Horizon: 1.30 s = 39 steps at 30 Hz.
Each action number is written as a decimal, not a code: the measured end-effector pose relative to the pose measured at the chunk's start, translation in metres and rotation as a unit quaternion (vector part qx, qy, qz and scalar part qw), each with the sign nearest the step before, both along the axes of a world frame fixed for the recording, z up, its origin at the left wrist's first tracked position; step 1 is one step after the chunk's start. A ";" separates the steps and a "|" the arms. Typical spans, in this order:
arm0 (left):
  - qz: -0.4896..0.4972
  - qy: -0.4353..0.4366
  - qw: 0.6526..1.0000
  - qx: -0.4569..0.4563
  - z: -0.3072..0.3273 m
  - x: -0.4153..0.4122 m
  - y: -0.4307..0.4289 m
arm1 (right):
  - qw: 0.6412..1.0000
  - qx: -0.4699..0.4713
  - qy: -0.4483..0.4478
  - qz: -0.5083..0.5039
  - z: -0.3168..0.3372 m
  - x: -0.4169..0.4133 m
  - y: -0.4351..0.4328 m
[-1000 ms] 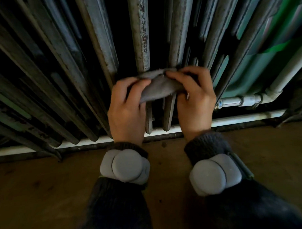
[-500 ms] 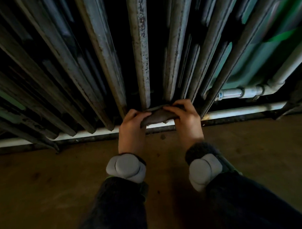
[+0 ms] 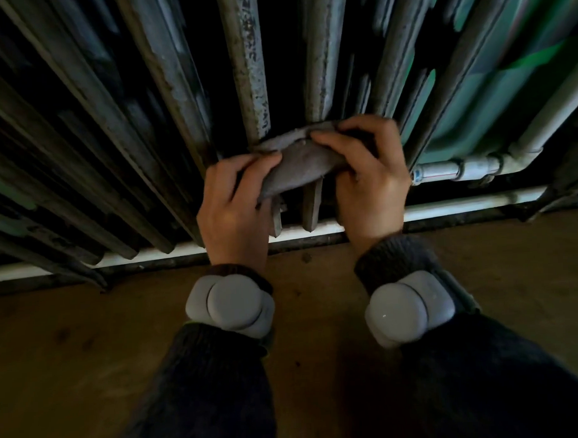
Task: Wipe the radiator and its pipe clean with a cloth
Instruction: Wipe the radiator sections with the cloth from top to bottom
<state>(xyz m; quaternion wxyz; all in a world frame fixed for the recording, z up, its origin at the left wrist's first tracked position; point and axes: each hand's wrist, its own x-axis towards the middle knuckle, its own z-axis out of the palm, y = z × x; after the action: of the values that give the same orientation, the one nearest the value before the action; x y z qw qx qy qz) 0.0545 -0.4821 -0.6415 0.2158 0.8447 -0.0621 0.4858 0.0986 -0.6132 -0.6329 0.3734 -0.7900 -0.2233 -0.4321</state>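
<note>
Head view: the cloth (image 3: 299, 166) lies across two middle fins near the radiator's (image 3: 246, 73) bottom edge. The left hand (image 3: 235, 207) pinches its left end and the right hand (image 3: 368, 183) curls over its right end. Holding both ends probably pulls the fabric tight around the fins so that it rubs their sides. The cloth is grey, soft and creased. The fins look dull and flecked. The pipe (image 3: 456, 170), at the radiator's lower right corner, is untouched.

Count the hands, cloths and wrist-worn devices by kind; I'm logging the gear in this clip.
hands: 2 (left hand, right hand)
cloth: 1
grey wrist devices: 2 (left device, right device)
total: 5
</note>
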 end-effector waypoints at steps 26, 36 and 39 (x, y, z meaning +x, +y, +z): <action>-0.034 0.142 0.989 0.040 -0.078 -0.011 0.015 | 0.987 -0.096 0.127 0.038 -0.079 -0.013 -0.010; -0.008 0.098 0.992 0.075 -0.064 -0.001 0.016 | 0.993 -0.059 0.093 0.032 -0.083 -0.005 -0.006; -0.025 0.179 0.980 0.086 -0.082 -0.006 0.017 | 0.985 -0.106 0.132 0.027 -0.100 -0.009 -0.009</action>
<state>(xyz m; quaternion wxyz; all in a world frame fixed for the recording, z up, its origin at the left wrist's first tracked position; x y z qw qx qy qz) 0.0486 -0.4652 -0.7235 0.1621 0.9315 -0.0847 0.3143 0.0895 -0.6225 -0.7329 0.3254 -0.8686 -0.2382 -0.2880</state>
